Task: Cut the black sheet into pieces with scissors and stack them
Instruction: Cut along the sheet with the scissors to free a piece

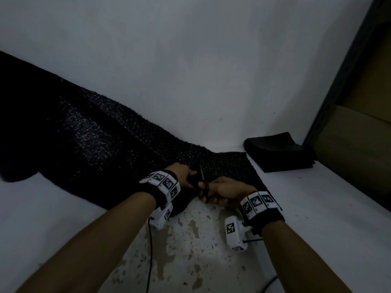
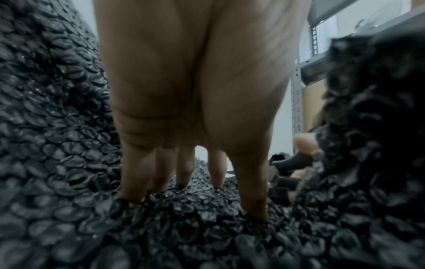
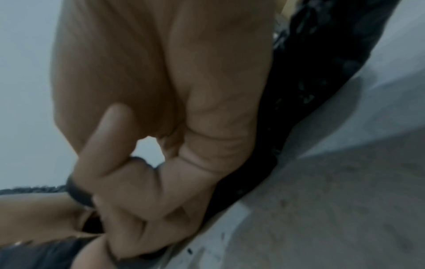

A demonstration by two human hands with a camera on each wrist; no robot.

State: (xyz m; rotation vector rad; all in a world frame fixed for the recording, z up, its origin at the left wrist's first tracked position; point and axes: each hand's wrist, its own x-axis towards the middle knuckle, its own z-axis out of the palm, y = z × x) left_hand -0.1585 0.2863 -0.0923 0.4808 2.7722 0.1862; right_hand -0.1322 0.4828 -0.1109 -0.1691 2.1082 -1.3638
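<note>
A long black bubble-textured sheet point(image 1: 95, 134) drapes from the far left down to the white surface's front edge. My left hand point(image 1: 185, 175) rests on it near that edge. In the left wrist view the left hand's fingers point(image 2: 184, 172) are straight, tips pressing into the sheet point(image 2: 57, 127). My right hand point(image 1: 226, 191) grips black-handled scissors point(image 1: 203, 182) just right of the left hand, blades pointing away over the sheet. The right wrist view shows its fingers curled through the scissors' handle loop point(image 3: 77, 194). A stack of cut black pieces point(image 1: 277, 153) lies at the right.
The white surface point(image 1: 317, 197) runs along a white wall point(image 1: 190, 60). A metal shelf with cardboard boxes point(image 1: 359, 134) stands at the far right. Below my arms is speckled floor point(image 1: 190, 250), with a thin cable point(image 1: 149, 250) hanging from my left wrist.
</note>
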